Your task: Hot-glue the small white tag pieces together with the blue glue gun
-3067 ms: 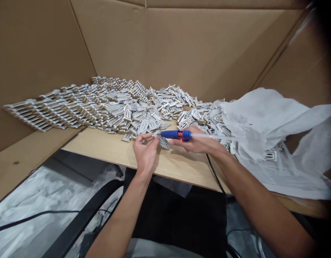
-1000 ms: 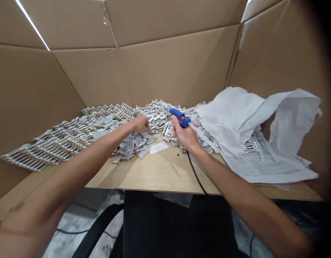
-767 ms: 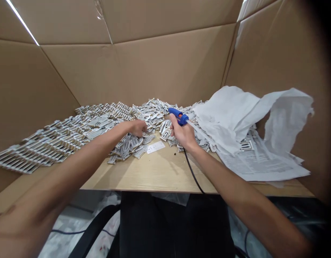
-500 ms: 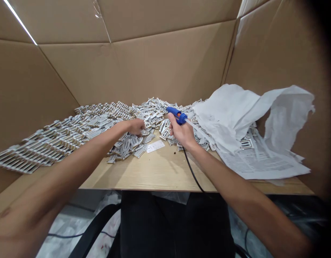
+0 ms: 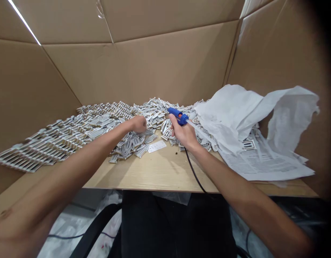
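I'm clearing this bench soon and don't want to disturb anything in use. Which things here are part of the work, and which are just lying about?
In use: glue gun held in the right hand, its black cord, small cut pieces by the left hand.

Just lying about: white paper slip, crumpled printed paper.

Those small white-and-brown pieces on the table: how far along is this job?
Perhaps partway. The overlapping rows at the left look done. In hand: the right hand grips a blue glue gun, and the left hand sits over loose pieces. Left: the jumbled heap at the centre, and more pieces around the crumpled printed paper.
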Action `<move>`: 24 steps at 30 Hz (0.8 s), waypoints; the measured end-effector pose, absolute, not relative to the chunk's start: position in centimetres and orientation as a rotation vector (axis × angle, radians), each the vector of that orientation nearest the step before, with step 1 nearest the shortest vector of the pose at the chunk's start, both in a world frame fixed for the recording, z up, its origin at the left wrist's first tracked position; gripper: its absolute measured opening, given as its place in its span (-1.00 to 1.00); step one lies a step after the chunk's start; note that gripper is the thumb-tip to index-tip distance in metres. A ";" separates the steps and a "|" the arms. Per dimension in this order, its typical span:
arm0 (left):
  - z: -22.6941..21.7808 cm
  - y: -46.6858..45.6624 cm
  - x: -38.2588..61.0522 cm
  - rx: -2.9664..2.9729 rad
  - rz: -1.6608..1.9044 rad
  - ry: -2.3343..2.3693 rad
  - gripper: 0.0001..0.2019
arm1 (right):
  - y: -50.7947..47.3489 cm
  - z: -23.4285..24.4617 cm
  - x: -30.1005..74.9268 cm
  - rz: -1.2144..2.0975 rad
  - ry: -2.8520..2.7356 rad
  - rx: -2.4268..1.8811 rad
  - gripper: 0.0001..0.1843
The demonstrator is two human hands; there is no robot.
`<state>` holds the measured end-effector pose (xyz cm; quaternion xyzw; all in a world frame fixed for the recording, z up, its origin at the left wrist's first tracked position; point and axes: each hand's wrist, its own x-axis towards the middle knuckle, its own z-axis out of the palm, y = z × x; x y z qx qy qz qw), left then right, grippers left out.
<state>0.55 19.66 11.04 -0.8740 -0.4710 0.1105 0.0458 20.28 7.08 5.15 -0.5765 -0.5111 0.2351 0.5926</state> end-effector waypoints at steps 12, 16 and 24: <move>9.2 16.6 4.1 -2.626 0.663 -1.428 -0.41 | 6.8 5.2 20.1 0.543 -1.225 -1.336 -0.33; 8.5 16.4 3.7 -2.610 0.611 -1.402 -0.42 | 6.5 5.4 20.0 0.552 -1.221 -1.317 -0.36; 7.4 16.5 3.6 -2.533 0.461 -1.475 -0.44 | 6.1 5.7 20.0 0.518 -1.241 -1.357 -0.35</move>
